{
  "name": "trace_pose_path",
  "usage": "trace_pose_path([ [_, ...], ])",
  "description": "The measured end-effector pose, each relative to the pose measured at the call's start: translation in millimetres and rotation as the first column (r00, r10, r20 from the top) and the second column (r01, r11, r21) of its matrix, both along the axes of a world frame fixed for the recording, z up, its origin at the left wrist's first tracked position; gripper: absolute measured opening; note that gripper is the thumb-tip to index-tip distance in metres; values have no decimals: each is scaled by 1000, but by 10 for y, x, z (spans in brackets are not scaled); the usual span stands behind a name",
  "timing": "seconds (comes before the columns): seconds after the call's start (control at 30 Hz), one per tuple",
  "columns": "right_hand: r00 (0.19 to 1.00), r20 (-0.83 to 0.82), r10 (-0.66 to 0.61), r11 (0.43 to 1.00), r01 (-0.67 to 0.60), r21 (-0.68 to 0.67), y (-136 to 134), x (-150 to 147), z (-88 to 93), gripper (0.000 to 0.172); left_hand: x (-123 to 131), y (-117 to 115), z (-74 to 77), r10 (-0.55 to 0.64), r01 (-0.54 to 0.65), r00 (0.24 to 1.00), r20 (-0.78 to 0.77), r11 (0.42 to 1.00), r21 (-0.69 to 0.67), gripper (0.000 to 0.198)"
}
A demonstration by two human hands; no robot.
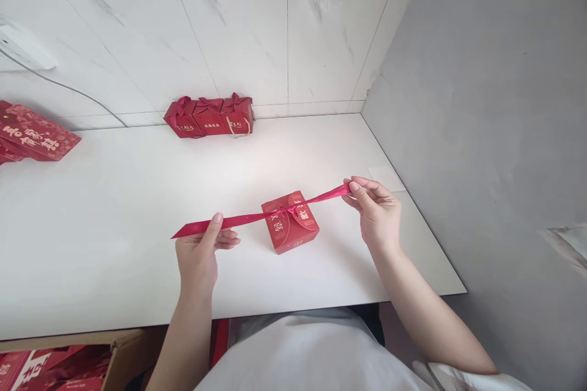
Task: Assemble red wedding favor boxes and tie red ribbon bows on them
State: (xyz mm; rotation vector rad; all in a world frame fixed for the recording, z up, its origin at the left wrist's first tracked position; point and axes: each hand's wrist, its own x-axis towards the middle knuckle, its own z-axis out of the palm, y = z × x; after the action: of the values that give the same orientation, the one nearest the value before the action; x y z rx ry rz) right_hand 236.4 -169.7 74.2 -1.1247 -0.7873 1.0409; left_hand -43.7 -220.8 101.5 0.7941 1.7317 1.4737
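Note:
A small red gift box [296,241] with pale printed characters sits on the white table between my hands. Across its top runs a red ribbon [247,219], crossed in a knot at the middle of the lid. My left hand [200,250] pinches one ribbon end between thumb and fingers, left of the box, with the cut tip sticking out past the thumb. To the right and slightly higher, my right hand [376,204] pinches the other end. Both ribbon ends are stretched out nearly straight, and neither hand touches the box.
Against the tiled wall stands a row of red gift boxes [208,119] with ribbon bows. Red printed packaging [39,134] lies at the far left. A cardboard carton [123,348] with red packaging is below the table's front edge. A grey panel [477,104] borders the right side.

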Motion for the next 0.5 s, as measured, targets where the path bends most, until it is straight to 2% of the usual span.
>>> trace_pose_path([
  [0.1, 999, 37, -36, 999, 35, 20, -8, 4, -28, 24, -47, -33, -42, 16, -16, 1000, 23, 1000, -2, 35],
  [0.2, 997, 61, -43, 998, 41, 39, -24, -3, -29, 21, -110, -55, -93, -20, 19, 997, 74, 1000, 12, 39],
  [0.27, 998, 69, -14, 999, 12, 34, -37, 7, -4, 18, -148, -60, -119, -38, 37, 993, 111, 999, 15, 43],
  [0.33, 992, 107, 63, 997, -68, 42, -50, 44, 39, 23, -174, -61, -130, -34, 32, 991, 133, 999, 16, 45],
  [0.43, 937, 297, 183, 975, -211, 64, -57, 156, 117, 34, -188, -62, -122, -31, 30, 990, 134, 1000, 8, 44],
  [0.5, 841, 497, 215, 965, -260, 23, -45, 255, 169, 25, -188, -64, -114, -47, 46, 992, 118, 999, 7, 43],
])
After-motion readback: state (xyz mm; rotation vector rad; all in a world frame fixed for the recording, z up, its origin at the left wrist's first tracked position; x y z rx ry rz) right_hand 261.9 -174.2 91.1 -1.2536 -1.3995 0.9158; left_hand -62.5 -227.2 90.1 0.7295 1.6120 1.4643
